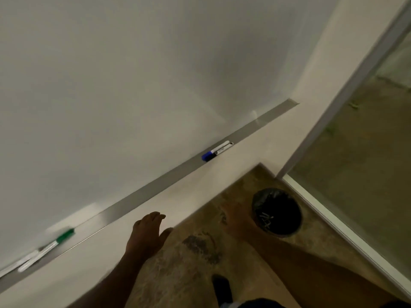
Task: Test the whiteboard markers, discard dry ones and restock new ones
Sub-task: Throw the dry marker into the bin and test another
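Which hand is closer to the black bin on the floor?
Right. The right hand, blurred, is beside the bin; the left hand is farther away, by the wall below the tray.

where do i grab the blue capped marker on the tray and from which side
Pinch the blue-capped marker by its white barrel, about mid-length, coming down from above on the room side. It lies flat along the tray, with the whiteboard close behind and a second marker against its front, so lifting straight up looks easiest.
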